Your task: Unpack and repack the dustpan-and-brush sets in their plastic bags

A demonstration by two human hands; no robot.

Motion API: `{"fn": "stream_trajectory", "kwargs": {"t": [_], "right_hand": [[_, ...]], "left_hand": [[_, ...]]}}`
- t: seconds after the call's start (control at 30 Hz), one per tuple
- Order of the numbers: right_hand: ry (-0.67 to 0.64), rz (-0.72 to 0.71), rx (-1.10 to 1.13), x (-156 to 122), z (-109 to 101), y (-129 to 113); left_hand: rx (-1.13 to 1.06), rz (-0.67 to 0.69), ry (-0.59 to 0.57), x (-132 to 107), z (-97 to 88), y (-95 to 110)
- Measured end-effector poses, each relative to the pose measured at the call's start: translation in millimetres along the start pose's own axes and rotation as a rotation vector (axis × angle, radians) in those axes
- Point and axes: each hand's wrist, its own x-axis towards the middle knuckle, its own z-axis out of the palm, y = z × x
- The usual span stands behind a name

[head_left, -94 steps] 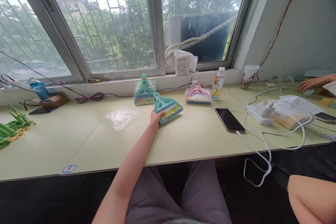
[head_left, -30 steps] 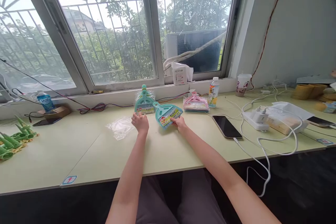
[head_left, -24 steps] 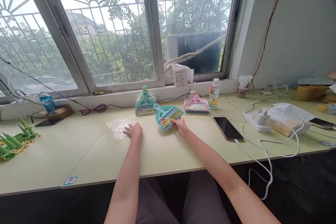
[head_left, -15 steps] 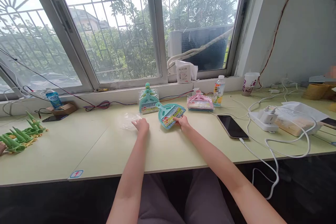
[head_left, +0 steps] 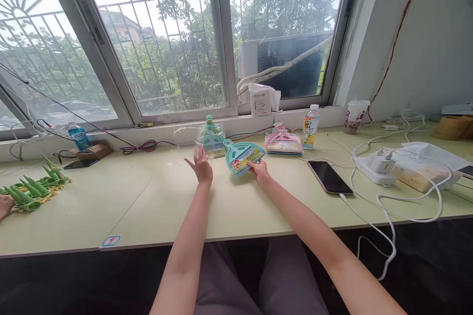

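My right hand [head_left: 260, 171] grips the lower right edge of a teal toy dustpan-and-brush set [head_left: 244, 156], tilted above the table. The set carries a colourful printed label. My left hand [head_left: 203, 170] is raised to the left of it, fingers up and thumb spread. A clear plastic bag [head_left: 186, 133], hard to make out, shows just beyond its fingertips; I cannot tell if they touch. Behind stands a stack of bagged teal dustpan sets [head_left: 213, 140], partly covered by the held one. Pink dustpan sets [head_left: 283, 141] are stacked to the right.
A phone [head_left: 330, 177], a white power strip [head_left: 377, 167] and looping cables lie to the right. A drink bottle [head_left: 310, 128] and a cup [head_left: 355, 117] stand at the back. Green cone-shaped parts [head_left: 33, 187] lie far left, beside another person's hand [head_left: 5, 205].
My left hand has lifted off the table and its fingers now point up. The clear bag has moved from the tabletop toward the back. The held dustpan set has shifted slightly right.
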Motion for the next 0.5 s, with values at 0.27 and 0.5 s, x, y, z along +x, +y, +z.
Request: {"fn": "stream_trajectory", "kwargs": {"t": [0.27, 0.5], "right_hand": [[-0.205, -0.023, 0.038, -2.1, -2.4, -12.1], [-0.273, 0.044, -0.097, -4.5, -2.2, -6.6]], "left_hand": [[-0.212, -0.052, -0.256, -3.0, 14.2, -5.1], [-0.296, -0.119, -0.243, -1.2, 12.5, -6.6]]}}
